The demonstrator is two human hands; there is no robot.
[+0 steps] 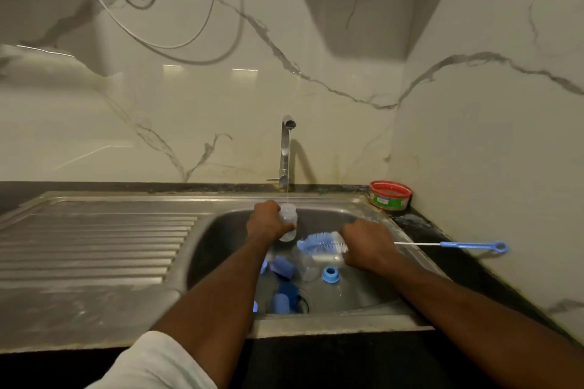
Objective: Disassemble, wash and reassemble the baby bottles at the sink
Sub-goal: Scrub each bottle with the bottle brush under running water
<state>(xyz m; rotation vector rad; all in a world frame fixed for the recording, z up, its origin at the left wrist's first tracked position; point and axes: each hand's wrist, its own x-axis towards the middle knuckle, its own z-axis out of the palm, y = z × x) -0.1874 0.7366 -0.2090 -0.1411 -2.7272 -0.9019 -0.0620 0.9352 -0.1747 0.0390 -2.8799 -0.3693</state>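
1. Baby bottle (288,222): clear, capless, upright under the tap (286,148) stream over the sink (373,221).
2. Left hand (264,220) fingers wrap it.
3. Right hand (368,245) fingers grip the bottle brush (320,243).
4. Blue parts (331,274) in the basin are blurred, partly hidden by arms.

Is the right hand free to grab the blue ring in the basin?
Probably not yet: the right hand grips the brush. The blue ring lies uncovered just below it, so the path looks free otherwise.

Dim, yellowish light came from above; glare streaked the wall (202,79); wide-angle edges bowed; everything looked slightly soft.
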